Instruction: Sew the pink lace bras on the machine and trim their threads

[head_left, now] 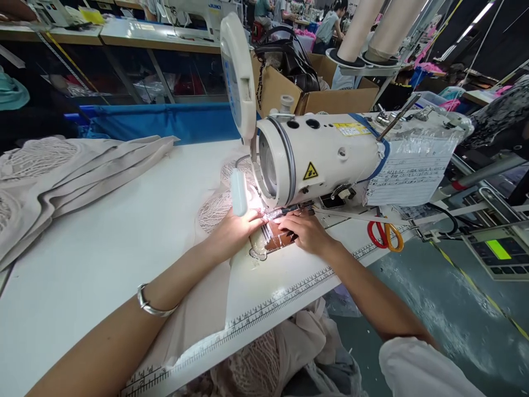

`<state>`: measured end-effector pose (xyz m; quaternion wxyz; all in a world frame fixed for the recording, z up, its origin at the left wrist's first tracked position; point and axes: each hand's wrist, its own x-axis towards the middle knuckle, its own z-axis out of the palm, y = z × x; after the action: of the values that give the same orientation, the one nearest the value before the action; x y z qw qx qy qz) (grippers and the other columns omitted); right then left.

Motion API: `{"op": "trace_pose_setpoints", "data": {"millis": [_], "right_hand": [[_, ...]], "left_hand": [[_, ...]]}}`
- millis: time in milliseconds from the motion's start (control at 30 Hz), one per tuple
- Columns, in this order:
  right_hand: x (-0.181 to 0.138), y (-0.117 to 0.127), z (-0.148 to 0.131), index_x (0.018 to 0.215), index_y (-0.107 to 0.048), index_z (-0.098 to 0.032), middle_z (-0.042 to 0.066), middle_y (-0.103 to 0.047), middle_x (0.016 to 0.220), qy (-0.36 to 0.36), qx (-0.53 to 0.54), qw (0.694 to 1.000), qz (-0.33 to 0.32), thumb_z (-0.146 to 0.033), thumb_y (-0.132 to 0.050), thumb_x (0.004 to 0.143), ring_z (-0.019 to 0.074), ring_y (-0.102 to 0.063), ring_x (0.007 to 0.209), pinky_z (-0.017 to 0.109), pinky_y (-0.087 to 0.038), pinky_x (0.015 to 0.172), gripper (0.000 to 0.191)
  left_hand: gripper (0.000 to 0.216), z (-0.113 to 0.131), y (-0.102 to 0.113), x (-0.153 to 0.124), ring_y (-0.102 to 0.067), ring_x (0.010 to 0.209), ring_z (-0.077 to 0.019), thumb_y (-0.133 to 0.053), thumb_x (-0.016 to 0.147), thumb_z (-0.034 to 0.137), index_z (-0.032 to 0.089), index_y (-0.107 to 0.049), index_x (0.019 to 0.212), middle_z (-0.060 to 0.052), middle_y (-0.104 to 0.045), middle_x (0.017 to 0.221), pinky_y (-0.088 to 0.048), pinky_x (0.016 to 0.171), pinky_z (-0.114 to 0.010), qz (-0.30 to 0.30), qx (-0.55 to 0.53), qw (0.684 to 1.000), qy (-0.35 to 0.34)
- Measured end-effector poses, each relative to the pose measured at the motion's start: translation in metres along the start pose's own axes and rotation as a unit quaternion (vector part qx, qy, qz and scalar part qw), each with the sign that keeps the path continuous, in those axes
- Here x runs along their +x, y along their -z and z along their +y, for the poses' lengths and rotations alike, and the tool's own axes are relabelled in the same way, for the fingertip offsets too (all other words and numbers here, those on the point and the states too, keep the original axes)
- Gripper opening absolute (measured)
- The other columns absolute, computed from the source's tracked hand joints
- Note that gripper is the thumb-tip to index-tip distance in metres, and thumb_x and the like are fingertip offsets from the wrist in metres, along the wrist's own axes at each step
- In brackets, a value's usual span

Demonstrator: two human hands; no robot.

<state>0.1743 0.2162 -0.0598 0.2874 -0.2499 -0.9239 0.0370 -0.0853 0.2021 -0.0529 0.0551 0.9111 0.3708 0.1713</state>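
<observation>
A white sewing machine (pixel 330 154) stands on the white table (pixel 103 242), its lamp lighting the needle area. My left hand (pixel 235 231) presses flat on beige lace fabric (pixel 215 207) just left of the needle. My right hand (pixel 303 231) rests flat on the same fabric at the right of the needle plate, fingers pointing toward the presser foot. Both hands touch the cloth with fingers extended, not gripping. The fabric runs under my left forearm and hangs over the table's front edge (pixel 264 353).
A pile of beige fabric (pixel 61 171) lies at the table's left. Red and orange scissors (pixel 386 236) lie right of the machine. A ruler tape (pixel 289 292) runs along the front edge. A control panel (pixel 496 251) sits right. Cardboard box (pixel 322 94) behind; people work far back.
</observation>
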Motion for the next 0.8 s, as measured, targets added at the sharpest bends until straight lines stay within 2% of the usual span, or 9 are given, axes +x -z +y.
{"op": "trace_pose_setpoints", "data": {"millis": [200,333,433,567,600,667,700,767,800], "right_hand": [[0.0,-0.001,0.0,0.093,-0.065,-0.02,0.005,-0.076,0.104,0.007,0.002,1.0,0.008,0.006,-0.039,0.077,0.0198,-0.066,0.096,0.032,-0.052,0.084,0.041],[0.004,0.002,-0.002,0.091,-0.064,-0.02,0.005,-0.076,0.105,0.013,0.016,1.0,-0.002,0.007,-0.039,0.077,0.0197,-0.065,0.096,0.033,-0.051,0.083,0.04],[0.006,0.01,-0.005,0.089,-0.063,-0.02,0.006,-0.074,0.098,0.007,0.033,0.999,-0.023,0.009,-0.038,0.074,0.0204,-0.062,0.093,0.032,-0.049,0.079,0.041],[0.0,0.022,-0.018,0.087,-0.059,-0.021,0.004,-0.066,0.085,-0.011,0.057,0.996,-0.064,0.011,-0.035,0.07,0.0207,-0.056,0.085,0.033,-0.046,0.075,0.043],[-0.003,0.023,-0.022,0.088,-0.059,-0.021,0.005,-0.065,0.085,-0.012,0.062,0.996,-0.062,0.011,-0.035,0.071,0.0207,-0.055,0.085,0.033,-0.046,0.075,0.043],[-0.011,0.021,-0.029,0.092,-0.058,-0.02,0.005,-0.064,0.087,-0.016,0.069,0.996,-0.045,0.012,-0.034,0.071,0.0207,-0.054,0.085,0.033,-0.045,0.075,0.045],[-0.014,0.018,-0.032,0.093,-0.058,-0.02,0.005,-0.064,0.088,-0.02,0.073,0.997,-0.03,0.012,-0.034,0.072,0.0207,-0.053,0.085,0.033,-0.045,0.074,0.045],[-0.019,0.009,-0.036,0.094,-0.058,-0.02,0.006,-0.063,0.089,-0.027,0.079,0.997,-0.001,0.012,-0.034,0.075,0.0203,-0.053,0.084,0.032,-0.045,0.073,0.044],[-0.021,0.005,-0.036,0.093,-0.058,-0.02,0.006,-0.063,0.089,-0.026,0.08,0.996,0.012,0.011,-0.035,0.077,0.0201,-0.053,0.084,0.032,-0.046,0.073,0.042]], "left_hand": [[0.042,0.002,0.003,0.003,-0.056,0.124,-0.032,-0.031,0.103,0.022,0.017,-0.067,0.124,-0.012,-0.064,0.135,-0.051,0.095,-0.047,-0.03,-0.018,0.998,0.06],[0.037,0.006,-0.003,0.006,-0.063,0.11,-0.0283,-0.034,0.103,0.03,0.02,-0.066,0.119,-0.012,-0.068,0.121,-0.054,0.085,-0.041,-0.005,-0.022,0.971,0.238],[0.039,-0.011,0.01,-0.005,-0.058,0.122,-0.0298,-0.047,0.099,0.035,0.013,-0.058,0.129,-0.016,-0.063,0.132,-0.048,0.102,-0.044,0.017,0.006,0.956,0.293],[0.066,-0.053,0.066,-0.063,-0.029,0.147,-0.0382,-0.037,0.101,0.041,-0.011,-0.033,0.141,-0.03,-0.036,0.154,-0.024,0.118,-0.06,0.084,0.075,0.926,0.36],[0.07,-0.063,0.083,-0.085,-0.021,0.148,-0.0444,-0.031,0.102,0.039,-0.019,-0.025,0.139,-0.037,-0.027,0.155,-0.018,0.115,-0.071,0.128,0.107,0.893,0.417],[0.074,-0.081,0.11,-0.133,-0.019,0.148,-0.0451,-0.032,0.101,0.049,-0.013,-0.028,0.142,-0.033,-0.023,0.159,-0.018,0.113,-0.073,0.199,0.214,0.763,0.577],[0.08,-0.089,0.119,-0.157,-0.024,0.146,-0.0464,-0.032,0.098,0.056,-0.012,-0.034,0.139,-0.034,-0.026,0.157,-0.022,0.111,-0.073,0.173,0.235,0.717,0.633],[0.086,-0.108,0.127,-0.201,-0.043,0.136,-0.0428,-0.021,0.097,0.062,-0.013,-0.042,0.134,-0.035,-0.047,0.144,-0.039,0.104,-0.065,0.047,0.231,0.735,0.636],[0.087,-0.119,0.126,-0.219,-0.049,0.13,-0.0402,-0.014,0.097,0.062,-0.011,-0.049,0.128,-0.033,-0.055,0.136,-0.045,0.099,-0.061,0.032,0.251,0.749,0.613]]}}
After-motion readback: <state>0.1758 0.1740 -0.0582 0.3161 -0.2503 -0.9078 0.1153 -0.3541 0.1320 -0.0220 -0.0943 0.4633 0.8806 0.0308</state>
